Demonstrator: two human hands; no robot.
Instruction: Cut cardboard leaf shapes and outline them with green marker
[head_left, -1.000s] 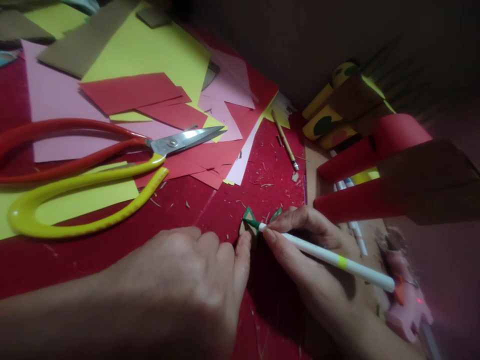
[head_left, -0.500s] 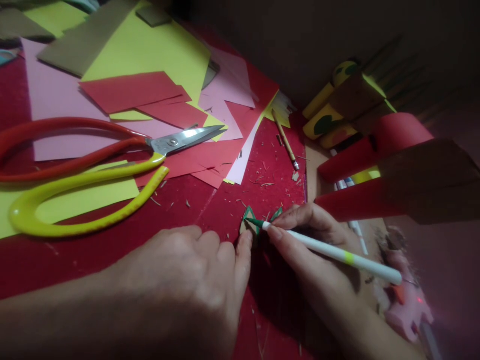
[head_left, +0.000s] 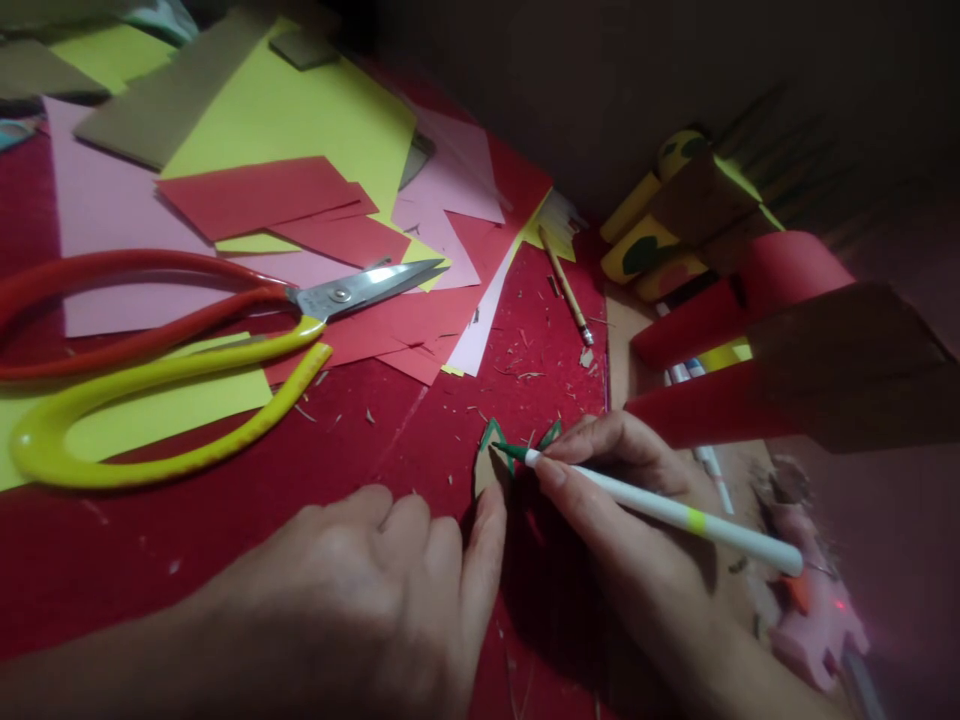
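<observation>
My right hand pinches a white marker pen with a green tip. The tip touches a small, pointed cardboard piece edged in green. With its other fingers curled in, my left hand presses the lower end of this piece against the red surface with one fingertip. A second green-edged piece lies by my right fingers, partly hidden. To the left rest scissors with one red and one yellow handle, blades nearly closed.
Red, pink and yellow paper sheets and cardboard strips overlap at the back left. A pencil lies amid shavings. Red paper tubes and yellow spotted ones stand at the right, above a pink toy-like object.
My left hand has shifted slightly down, uncovering more of the cardboard piece. The pen tip stays at its upper part. The whole view has shifted slightly.
</observation>
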